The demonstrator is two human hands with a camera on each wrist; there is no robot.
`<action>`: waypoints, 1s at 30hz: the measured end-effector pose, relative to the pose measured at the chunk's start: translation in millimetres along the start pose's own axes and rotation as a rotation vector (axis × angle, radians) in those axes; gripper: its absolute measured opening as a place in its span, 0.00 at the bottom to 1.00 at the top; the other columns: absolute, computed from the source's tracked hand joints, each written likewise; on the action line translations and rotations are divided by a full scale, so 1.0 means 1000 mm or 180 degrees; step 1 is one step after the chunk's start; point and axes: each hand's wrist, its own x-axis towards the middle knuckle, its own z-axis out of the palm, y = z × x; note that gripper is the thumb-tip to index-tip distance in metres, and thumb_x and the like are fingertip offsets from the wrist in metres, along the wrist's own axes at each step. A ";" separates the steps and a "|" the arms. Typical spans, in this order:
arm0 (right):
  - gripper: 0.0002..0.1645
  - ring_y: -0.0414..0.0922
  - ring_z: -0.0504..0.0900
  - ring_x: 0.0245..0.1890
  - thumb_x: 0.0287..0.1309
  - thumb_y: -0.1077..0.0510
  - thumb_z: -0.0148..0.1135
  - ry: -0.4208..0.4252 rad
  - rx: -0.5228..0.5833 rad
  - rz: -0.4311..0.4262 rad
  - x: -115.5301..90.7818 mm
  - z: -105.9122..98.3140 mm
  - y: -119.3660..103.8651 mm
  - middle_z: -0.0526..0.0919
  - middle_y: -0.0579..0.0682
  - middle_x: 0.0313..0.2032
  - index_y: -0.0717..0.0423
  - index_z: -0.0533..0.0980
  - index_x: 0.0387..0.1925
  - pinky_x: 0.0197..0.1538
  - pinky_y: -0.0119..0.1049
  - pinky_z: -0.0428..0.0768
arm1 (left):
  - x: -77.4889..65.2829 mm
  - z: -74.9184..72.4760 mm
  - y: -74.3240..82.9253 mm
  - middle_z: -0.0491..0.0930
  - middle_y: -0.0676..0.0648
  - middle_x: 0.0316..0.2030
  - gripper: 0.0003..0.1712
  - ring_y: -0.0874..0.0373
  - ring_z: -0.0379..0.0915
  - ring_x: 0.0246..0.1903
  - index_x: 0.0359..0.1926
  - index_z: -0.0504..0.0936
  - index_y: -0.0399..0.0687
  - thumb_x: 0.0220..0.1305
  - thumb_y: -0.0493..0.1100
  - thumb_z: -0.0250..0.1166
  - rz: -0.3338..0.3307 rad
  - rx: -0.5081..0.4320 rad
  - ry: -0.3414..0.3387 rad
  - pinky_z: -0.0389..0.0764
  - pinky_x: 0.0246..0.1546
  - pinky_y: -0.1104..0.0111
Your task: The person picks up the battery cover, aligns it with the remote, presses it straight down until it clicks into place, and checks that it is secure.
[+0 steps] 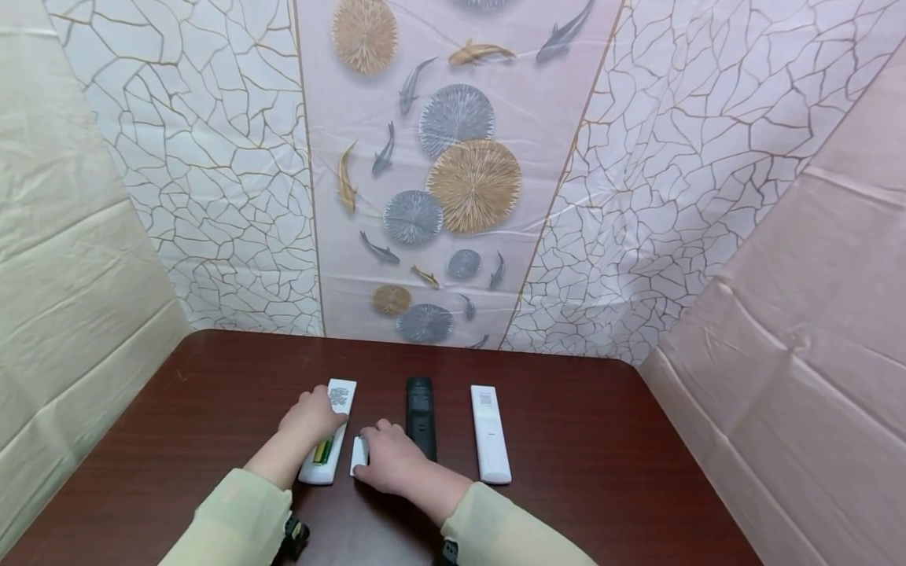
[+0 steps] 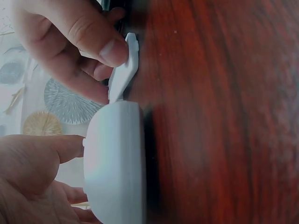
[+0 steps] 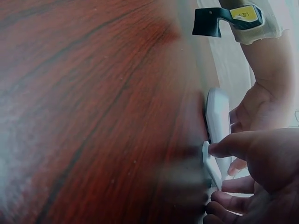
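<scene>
My left hand (image 1: 311, 418) holds a white remote control (image 1: 343, 393) by its sides, face down on the table at the left. Its battery compartment is uncovered, with green and gold batteries (image 1: 322, 451) visible inside. Just right of it, my right hand (image 1: 393, 460) pinches a small white battery cover (image 1: 359, 455) between thumb and fingers. In the left wrist view, that cover (image 2: 125, 74) is tilted beside the end of the remote control (image 2: 114, 158). The right wrist view has the thumb on one edge of the cover (image 3: 212, 168) and fingertips at the other.
A black remote control (image 1: 420, 393) lies behind my right hand, partly hidden by it. Farther right is another white remote control (image 1: 491, 440), back side up. All rest on a dark red-brown wooden table (image 1: 594, 472), with patterned cloth (image 1: 241, 196) hanging behind.
</scene>
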 end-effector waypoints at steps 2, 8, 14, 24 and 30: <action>0.32 0.42 0.73 0.39 0.55 0.44 0.71 0.0010 0.0069 -0.0008 0.000 0.000 0.001 0.76 0.49 0.43 0.55 0.75 0.58 0.38 0.32 0.75 | 0.000 0.000 0.000 0.71 0.27 0.50 0.40 0.41 0.74 0.39 0.65 0.62 0.24 0.64 0.48 0.66 0.0009 -0.0025 0.0012 0.78 0.38 0.48; 0.32 0.40 0.72 0.33 0.52 0.46 0.74 0.0052 0.0425 0.0107 0.003 0.001 0.003 0.75 0.47 0.38 0.57 0.75 0.54 0.34 0.32 0.74 | 0.000 -0.001 0.001 0.74 0.29 0.46 0.41 0.43 0.75 0.36 0.64 0.61 0.25 0.62 0.48 0.68 0.0079 -0.0124 0.0054 0.78 0.35 0.51; 0.24 0.37 0.73 0.31 0.56 0.50 0.73 0.0166 0.0690 0.0194 0.002 0.000 0.004 0.78 0.45 0.36 0.54 0.76 0.51 0.33 0.32 0.75 | 0.003 0.000 0.000 0.75 0.29 0.46 0.42 0.42 0.76 0.37 0.64 0.60 0.26 0.61 0.47 0.69 0.0085 -0.0181 0.0047 0.78 0.36 0.51; 0.07 0.37 0.72 0.23 0.63 0.58 0.66 0.0355 0.1624 0.0153 -0.002 -0.005 0.007 0.74 0.39 0.28 0.48 0.79 0.42 0.27 0.32 0.72 | 0.005 0.002 0.001 0.73 0.29 0.45 0.43 0.42 0.75 0.37 0.63 0.60 0.25 0.58 0.46 0.71 0.0114 -0.0284 0.0085 0.78 0.36 0.52; 0.05 0.41 0.80 0.21 0.64 0.62 0.63 0.0394 0.2339 0.0221 -0.002 -0.004 0.009 0.76 0.42 0.30 0.49 0.78 0.39 0.25 0.33 0.79 | 0.006 -0.001 0.000 0.76 0.32 0.44 0.37 0.47 0.77 0.34 0.60 0.65 0.25 0.60 0.45 0.69 0.0128 -0.0353 0.0003 0.78 0.33 0.55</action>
